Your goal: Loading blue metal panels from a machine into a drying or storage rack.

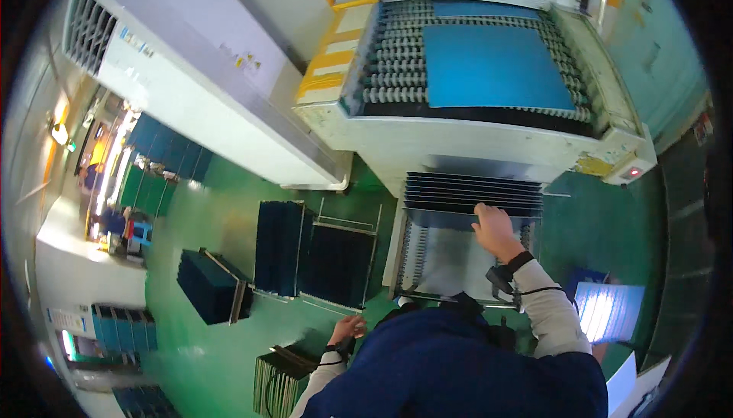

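Observation:
My right hand (496,233) is at the nearest of several dark panels (473,198) standing in a slotted rack, its fingers closed at that panel's upper edge. Below the hand lies the rack's pale bare base (447,254), with toothed slots along both sides. My left hand (349,329) hangs low beside my body, loosely bent, with nothing visible in it. Beyond the rack, a bright blue panel (496,65) lies flat on a roller conveyor (393,74). Part of another blue panel (485,9) shows behind it.
Left of the rack stand dark panel stacks (279,250) in wire frames and a separate dark stack (208,287). A stack of thin boards (276,380) is near my left arm. A white cabinet (206,82) rises at left. Shiny sheets (609,311) lean at right.

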A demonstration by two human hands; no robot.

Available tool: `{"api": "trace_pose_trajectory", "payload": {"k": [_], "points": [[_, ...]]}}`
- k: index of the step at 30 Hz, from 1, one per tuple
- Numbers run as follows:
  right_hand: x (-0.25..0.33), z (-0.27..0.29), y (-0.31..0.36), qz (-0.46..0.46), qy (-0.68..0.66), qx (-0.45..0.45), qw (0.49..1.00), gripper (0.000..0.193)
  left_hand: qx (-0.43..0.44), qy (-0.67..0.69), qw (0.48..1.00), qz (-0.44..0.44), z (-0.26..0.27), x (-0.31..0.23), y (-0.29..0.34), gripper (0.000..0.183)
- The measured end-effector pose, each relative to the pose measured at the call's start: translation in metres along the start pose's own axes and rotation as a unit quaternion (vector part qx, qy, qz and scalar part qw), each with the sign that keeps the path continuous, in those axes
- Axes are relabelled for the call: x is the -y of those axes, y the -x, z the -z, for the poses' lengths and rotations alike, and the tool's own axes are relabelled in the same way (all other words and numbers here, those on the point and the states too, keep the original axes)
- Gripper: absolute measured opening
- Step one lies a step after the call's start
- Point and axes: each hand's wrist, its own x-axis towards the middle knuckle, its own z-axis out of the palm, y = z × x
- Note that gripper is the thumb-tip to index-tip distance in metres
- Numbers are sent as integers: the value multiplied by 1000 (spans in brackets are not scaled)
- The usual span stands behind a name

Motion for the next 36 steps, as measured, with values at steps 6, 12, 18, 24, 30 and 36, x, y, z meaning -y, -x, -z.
{"api": "trace_pose_trajectory", "payload": {"k": [6,12,18,24,30,36], "points": [[-18,-26,-16,10,45,57,997,22,-9,-16,999,-51,-19,-8,31,19],[-38,-43,-28,17,91,91,991,15,132,-208,960,-132,-8,-10,11,28],[-33,-48,-32,-4,107,99,989,15,141,-330,865,-351,9,28,-13,36],[-23,-46,-28,-16,146,87,985,16,159,-298,816,-470,5,52,-5,33],[-21,-40,-24,-39,136,87,986,17,49,-254,960,-108,-16,41,25,30],[-16,-46,-23,-20,143,70,987,18,141,-231,924,-269,2,40,12,34]]}}
